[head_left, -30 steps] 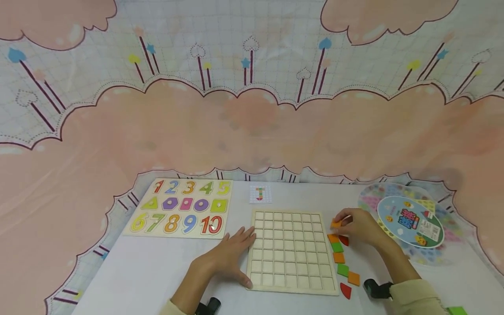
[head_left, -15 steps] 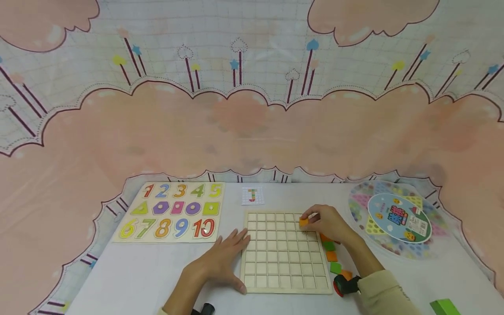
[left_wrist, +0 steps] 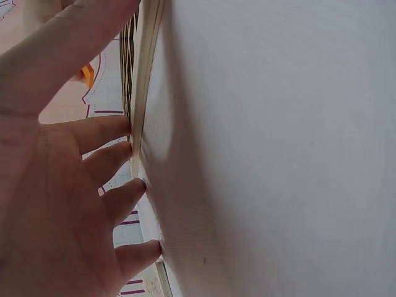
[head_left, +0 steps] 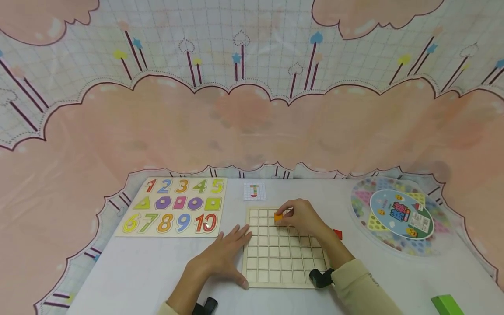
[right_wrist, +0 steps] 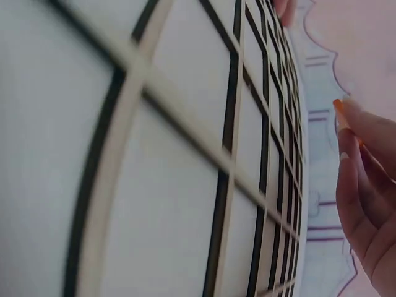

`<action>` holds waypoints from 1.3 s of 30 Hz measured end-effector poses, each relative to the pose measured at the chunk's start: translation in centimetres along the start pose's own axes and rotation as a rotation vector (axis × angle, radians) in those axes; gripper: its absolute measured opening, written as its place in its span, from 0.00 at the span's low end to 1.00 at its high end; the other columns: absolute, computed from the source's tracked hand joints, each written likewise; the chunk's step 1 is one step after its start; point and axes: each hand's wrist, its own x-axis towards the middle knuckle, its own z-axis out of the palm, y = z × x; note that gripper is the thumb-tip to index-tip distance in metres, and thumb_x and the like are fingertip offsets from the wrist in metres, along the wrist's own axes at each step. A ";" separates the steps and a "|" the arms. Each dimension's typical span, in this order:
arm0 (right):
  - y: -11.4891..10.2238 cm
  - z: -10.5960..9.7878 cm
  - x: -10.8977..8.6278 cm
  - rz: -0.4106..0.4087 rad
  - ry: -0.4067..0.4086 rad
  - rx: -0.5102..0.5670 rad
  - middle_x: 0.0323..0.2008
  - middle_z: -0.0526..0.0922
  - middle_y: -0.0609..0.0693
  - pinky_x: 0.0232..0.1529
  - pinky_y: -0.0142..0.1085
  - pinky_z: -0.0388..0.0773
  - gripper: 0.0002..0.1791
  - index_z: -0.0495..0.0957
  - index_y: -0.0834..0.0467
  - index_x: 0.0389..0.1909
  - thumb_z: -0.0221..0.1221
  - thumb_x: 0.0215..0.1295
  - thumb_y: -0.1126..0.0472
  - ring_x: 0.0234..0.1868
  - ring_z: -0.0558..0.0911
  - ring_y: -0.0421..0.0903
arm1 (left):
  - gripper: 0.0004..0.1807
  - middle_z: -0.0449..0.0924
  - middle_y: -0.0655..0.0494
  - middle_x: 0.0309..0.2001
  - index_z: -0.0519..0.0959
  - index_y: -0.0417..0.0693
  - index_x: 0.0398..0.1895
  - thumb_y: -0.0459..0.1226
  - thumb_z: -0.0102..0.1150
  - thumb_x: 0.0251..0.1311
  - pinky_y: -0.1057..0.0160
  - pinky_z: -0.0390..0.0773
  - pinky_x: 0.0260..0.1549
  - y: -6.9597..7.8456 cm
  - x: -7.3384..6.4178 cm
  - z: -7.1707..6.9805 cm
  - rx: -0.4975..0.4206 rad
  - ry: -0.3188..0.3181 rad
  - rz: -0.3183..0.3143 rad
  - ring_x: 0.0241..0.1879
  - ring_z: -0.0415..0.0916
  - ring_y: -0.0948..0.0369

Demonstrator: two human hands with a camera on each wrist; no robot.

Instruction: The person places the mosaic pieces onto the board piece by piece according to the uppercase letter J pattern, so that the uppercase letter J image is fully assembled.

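Pinching an orange tile [head_left: 278, 217] in the right hand [head_left: 301, 215] over the board [head_left: 274, 264] — and, left of that pinch, touching the board's edge with a spread left hand [head_left: 223, 256].

A number puzzle board [head_left: 172, 211] lies left of a grid board [head_left: 274, 264], with a pattern card [head_left: 254, 191] behind the latter. At right rests a round game package [head_left: 401, 214], a block [head_left: 446, 305] well in front.
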 end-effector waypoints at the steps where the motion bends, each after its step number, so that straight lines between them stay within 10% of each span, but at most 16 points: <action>1: -0.3 0.3 0.2 0.005 -0.004 0.003 0.43 0.90 0.53 0.35 0.28 0.81 0.10 0.89 0.56 0.37 0.76 0.53 0.61 0.34 0.84 0.37 | 0.70 0.51 0.50 0.83 0.62 0.46 0.78 0.58 0.86 0.27 0.30 0.48 0.78 0.0 0.0 0.0 0.003 0.002 -0.002 0.83 0.46 0.45; 39: -1.2 2.2 1.8 0.106 -0.038 -0.170 0.37 0.91 0.50 0.45 0.39 0.86 0.07 0.90 0.57 0.33 0.76 0.53 0.63 0.37 0.85 0.43 | 0.72 0.49 0.51 0.84 0.60 0.48 0.79 0.62 0.85 0.26 0.30 0.50 0.78 0.3 0.1 0.2 0.074 -0.025 -0.052 0.84 0.46 0.46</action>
